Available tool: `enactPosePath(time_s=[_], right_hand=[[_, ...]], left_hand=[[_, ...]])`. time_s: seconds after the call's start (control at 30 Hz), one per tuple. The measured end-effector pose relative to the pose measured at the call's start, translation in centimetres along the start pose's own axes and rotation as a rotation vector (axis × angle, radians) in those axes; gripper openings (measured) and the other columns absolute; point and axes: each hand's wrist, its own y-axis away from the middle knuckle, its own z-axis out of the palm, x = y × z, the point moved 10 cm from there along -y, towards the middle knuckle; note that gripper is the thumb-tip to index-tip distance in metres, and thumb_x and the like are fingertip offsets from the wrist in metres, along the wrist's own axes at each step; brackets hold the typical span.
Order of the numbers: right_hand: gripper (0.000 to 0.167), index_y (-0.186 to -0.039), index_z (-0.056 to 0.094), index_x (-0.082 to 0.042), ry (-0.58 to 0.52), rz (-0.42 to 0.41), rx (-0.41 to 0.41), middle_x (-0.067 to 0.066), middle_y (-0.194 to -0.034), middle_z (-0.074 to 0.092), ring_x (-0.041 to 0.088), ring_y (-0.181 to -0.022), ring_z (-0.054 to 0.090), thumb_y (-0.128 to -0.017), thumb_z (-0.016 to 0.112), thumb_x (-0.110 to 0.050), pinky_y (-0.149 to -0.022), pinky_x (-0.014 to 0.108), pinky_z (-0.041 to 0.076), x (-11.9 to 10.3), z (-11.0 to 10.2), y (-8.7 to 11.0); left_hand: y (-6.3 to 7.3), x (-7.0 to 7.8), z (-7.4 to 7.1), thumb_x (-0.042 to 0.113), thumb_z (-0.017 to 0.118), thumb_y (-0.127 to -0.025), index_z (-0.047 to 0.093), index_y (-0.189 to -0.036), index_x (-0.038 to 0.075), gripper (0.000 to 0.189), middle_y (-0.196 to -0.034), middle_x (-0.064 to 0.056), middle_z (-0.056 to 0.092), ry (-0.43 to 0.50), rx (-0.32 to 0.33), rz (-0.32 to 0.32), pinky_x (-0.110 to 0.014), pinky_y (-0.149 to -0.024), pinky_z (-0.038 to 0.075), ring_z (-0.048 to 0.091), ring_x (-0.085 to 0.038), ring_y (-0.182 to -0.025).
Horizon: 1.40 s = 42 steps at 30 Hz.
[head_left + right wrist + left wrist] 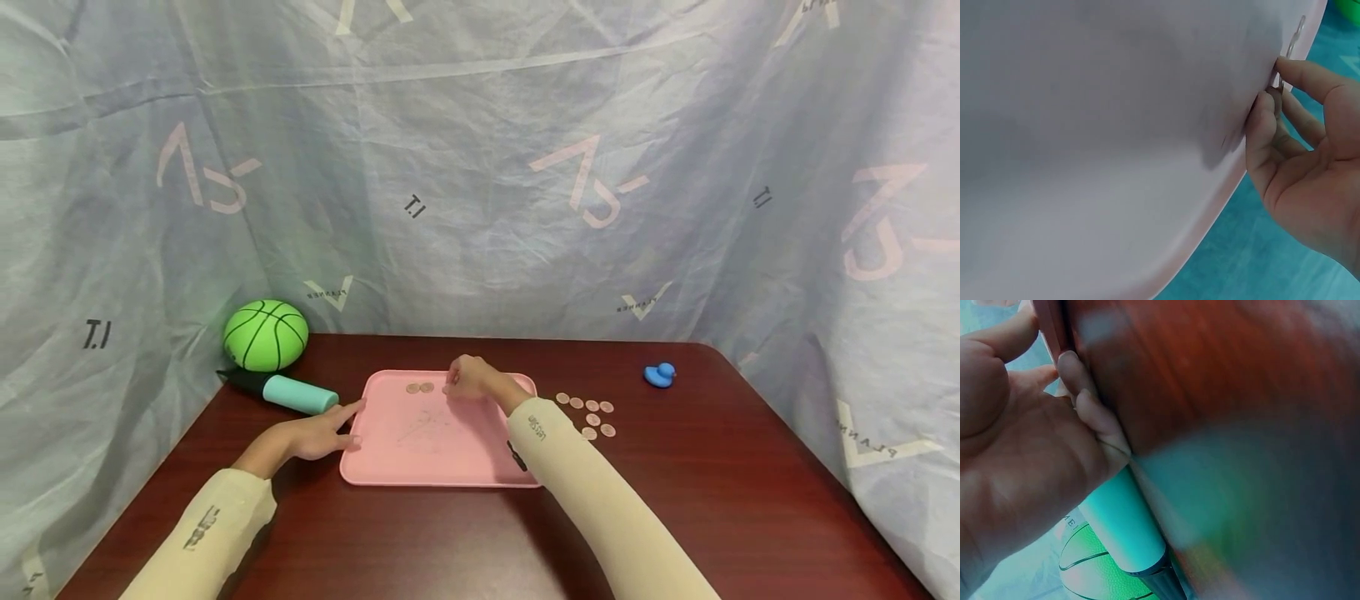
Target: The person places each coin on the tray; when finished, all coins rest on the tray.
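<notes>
A pink tray (465,450) lies on the dark red table. My right hand (471,379) is over its far edge, fingertips low at the tray's surface. In the right wrist view, the fingers of that hand pinch a coin (1276,95), which they mostly cover. Just left of this hand, two copper-coloured coins (420,388) lie side by side on the tray. My left hand (318,435) rests at the tray's left edge, fingers spread and extended, with fingertips and thumb touching the rim (1054,328).
Several more coins (592,419) lie on the table right of the tray, partly behind my right sleeve. A blue rubber duck (660,375) sits farther right. At the back left are a green basketball (266,335) and a turquoise cylinder with a black end (300,394). Grey cloth hangs behind.
</notes>
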Motion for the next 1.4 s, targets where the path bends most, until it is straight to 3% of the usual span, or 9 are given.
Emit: enactPosePath(time_s=[0.27, 0.43, 0.7, 1.03, 1.4], right_hand=[[0.009, -0.09, 0.071, -0.014, -0.015, 0.014, 0.025, -0.005, -0.087, 0.067, 0.01, -0.082, 0.059, -0.084, 0.077, -0.015, -0.075, 0.027, 0.05, -0.2, 0.3, 0.1], [0.013, -0.096, 0.071, -0.012, -0.045, 0.021, 0.032, -0.005, -0.088, 0.066, 0.01, -0.082, 0.058, -0.085, 0.077, -0.016, -0.074, 0.026, 0.05, -0.3, 0.2, 0.5], [0.016, -0.1, 0.073, -0.011, 0.018, -0.079, 0.042, -0.004, -0.088, 0.071, 0.009, -0.083, 0.063, -0.088, 0.074, -0.021, -0.077, 0.026, 0.05, -0.6, -1.1, 1.6], [0.027, -0.106, 0.071, 0.0, -0.064, -0.168, 0.061, 0.001, -0.091, 0.072, 0.016, -0.091, 0.067, -0.083, 0.077, -0.011, -0.083, 0.031, 0.052, 0.0, -3.8, 4.5], [0.023, -0.104, 0.071, -0.005, -0.094, -0.221, 0.102, 0.0, -0.092, 0.072, 0.024, -0.096, 0.067, -0.084, 0.077, -0.015, -0.084, 0.037, 0.052, 3.1, -6.3, 8.4]], left_hand=[[0.0, 0.0, 0.4, 0.032, 0.062, -0.098, 0.018, -0.157, 0.002, 0.08, -0.157, -0.033, 0.018, 0.007, -0.001, -0.001, -0.068, -0.111, 0.014, 0.01, -0.051, -0.145], [-0.1, -0.1, 0.4, 0.034, 0.062, -0.097, 0.019, -0.157, 0.002, 0.08, -0.157, -0.033, 0.018, 0.005, 0.003, -0.003, -0.069, -0.111, 0.014, 0.01, -0.052, -0.144], [0.2, -0.1, 0.4, 0.034, 0.062, -0.097, 0.019, -0.157, 0.001, 0.08, -0.157, -0.034, 0.018, 0.006, 0.003, -0.002, -0.069, -0.11, 0.014, 0.01, -0.052, -0.144], [0.2, 0.1, 0.1, 0.033, 0.061, -0.098, 0.019, -0.157, 0.0, 0.079, -0.156, -0.035, 0.017, 0.004, 0.003, 0.003, -0.068, -0.111, 0.014, 0.009, -0.053, -0.144], [0.3, 0.1, 0.1, 0.033, 0.062, -0.098, 0.019, -0.157, 0.003, 0.079, -0.157, -0.033, 0.017, 0.014, 0.012, -0.014, -0.069, -0.11, 0.014, 0.009, -0.052, -0.145]])
